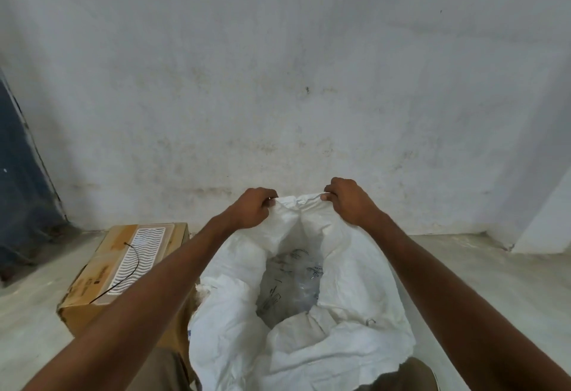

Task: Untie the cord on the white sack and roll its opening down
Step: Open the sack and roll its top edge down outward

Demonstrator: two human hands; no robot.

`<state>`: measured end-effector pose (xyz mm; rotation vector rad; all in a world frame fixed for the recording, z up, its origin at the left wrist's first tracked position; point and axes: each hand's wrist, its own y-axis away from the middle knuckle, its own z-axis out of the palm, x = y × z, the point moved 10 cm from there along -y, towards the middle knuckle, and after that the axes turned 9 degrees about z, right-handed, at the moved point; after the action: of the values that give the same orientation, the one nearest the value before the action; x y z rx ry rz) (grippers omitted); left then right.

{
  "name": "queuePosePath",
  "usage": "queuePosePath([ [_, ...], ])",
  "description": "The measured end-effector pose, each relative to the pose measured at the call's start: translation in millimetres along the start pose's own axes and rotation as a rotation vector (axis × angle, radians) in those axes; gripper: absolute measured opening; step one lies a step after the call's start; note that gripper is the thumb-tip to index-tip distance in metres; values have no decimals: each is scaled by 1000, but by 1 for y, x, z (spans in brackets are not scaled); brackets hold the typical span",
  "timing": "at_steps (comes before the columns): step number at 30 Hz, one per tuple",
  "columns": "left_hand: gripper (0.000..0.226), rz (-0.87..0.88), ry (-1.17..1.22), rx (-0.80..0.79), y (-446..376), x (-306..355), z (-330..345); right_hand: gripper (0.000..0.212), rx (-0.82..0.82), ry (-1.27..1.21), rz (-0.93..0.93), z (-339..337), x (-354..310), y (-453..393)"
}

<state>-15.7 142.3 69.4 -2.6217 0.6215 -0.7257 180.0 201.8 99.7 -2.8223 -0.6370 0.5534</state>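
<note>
Both hands — left hand (251, 209), right hand (347, 202) — grip the white sack (355, 282) at its far rim.

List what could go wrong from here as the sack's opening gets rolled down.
Both the left hand and right hand grip only the far rim of the white sack, so the near side may roll unevenly. The clear plastic bags inside could snag in the fold.

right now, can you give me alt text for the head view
Both hands, left hand and right hand, grip the far rim of an open white sack, with clear plastic visible inside. A cardboard box sits to its left on the floor, before a stained wall.
</note>
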Motion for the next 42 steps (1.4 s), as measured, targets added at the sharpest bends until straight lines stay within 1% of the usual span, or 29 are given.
queuePosePath([
  [1, 21, -22, 23, 9, 0, 2, 1, 16, 18, -53, 54, 0, 3, 1],
  [2, 23, -54, 43, 9, 1, 3, 1, 27, 30, -98, 98, 1, 6, 2],
  [3, 22, -88, 57, -2, 1, 5, 2, 31, 36, -116, 122, 2, 6, 5],
  [4, 19, -119, 55, -19, 3, 5, 2, 31, 39, -113, 126, 3, 4, 6],
  [6, 20, -88, 6, -31, 4, 9, 2, 26, 17, -90, 123, 7, 1, 11],
  [7, 20, -57, -12, -12, 4, 12, 1, 26, -5, -67, 138, 10, 1, 14],
  [9, 29, -45, -30, 47, 4, 8, 1, 27, -6, 19, 186, 11, 0, 21],
  [10, 31, -72, -33, 77, 3, 4, 3, 27, 14, 35, 230, 11, 2, 21],
  [12, 27, -154, 12, 144, 3, -1, 4, 29, 23, -9, 335, 13, 5, 22],
  [14, 24, -213, 84, 211, 4, -5, 6, 31, 28, -41, 384, 15, 7, 20],
  [15, 22, -213, 106, 218, 4, -5, 7, 31, 7, -51, 398, 18, 8, 18],
  [17, 13, -178, 178, 163, 5, -3, 11, 32, -22, -69, 405, 23, 16, 17],
  [18, 16, -145, 210, 92, 4, -1, 17, 32, -50, -69, 412, 27, 23, 15],
  [19, 27, -89, 192, 26, 4, 3, 21, 31, -92, -89, 393, 32, 26, 13],
  [20, 35, -26, 103, -43, 5, 6, 27, 29, -127, -86, 355, 40, 29, 10],
  [22, 29, 93, -101, -75, 4, 10, 33, 26, -179, -165, 275, 48, 26, 8],
  [23, 26, 129, -164, -59, 3, 9, 34, 33, -210, -209, 227, 49, 20, 12],
  [24, 28, 145, -186, -39, 3, 5, 33, 39, -199, -262, 163, 47, 14, 13],
  [25, 31, 142, -173, -26, 1, 0, 34, 40, -170, -270, 87, 43, 9, 13],
  [26, 32, 148, -152, -15, -1, -2, 35, 41, -157, -186, -10, 41, 0, 16],
  [28, 30, 135, -87, 20, -5, -6, 37, 36, -93, 83, -157, 39, -14, 21],
  [30, 32, 29, 30, 54, -9, -16, 38, 25, 2, 245, -220, 35, -21, 19],
  [33, 37, -144, 272, 20, -12, -28, 53, 9, 136, 301, -284, 36, -27, 13],
  [34, 38, -161, 312, -5, -13, -26, 58, 6, 133, 330, -285, 41, -27, 11],
  [35, 38, -165, 294, -42, -13, -23, 61, 5, 98, 290, -250, 45, -23, 8],
  [36, 35, -151, 220, -90, -13, -19, 63, 9, 46, 244, -202, 51, -18, 5],
  [38, 35, -60, -26, -167, -14, -12, 65, 18, -78, 104, -108, 62, -9, 2],
  [40, 37, 59, -158, -154, -18, -8, 65, 33, -149, -60, -47, 66, -1, -1],
  [42, 35, 104, -126, -108, -22, -9, 66, 45, -233, -215, -1, 72, 2, -3],
])
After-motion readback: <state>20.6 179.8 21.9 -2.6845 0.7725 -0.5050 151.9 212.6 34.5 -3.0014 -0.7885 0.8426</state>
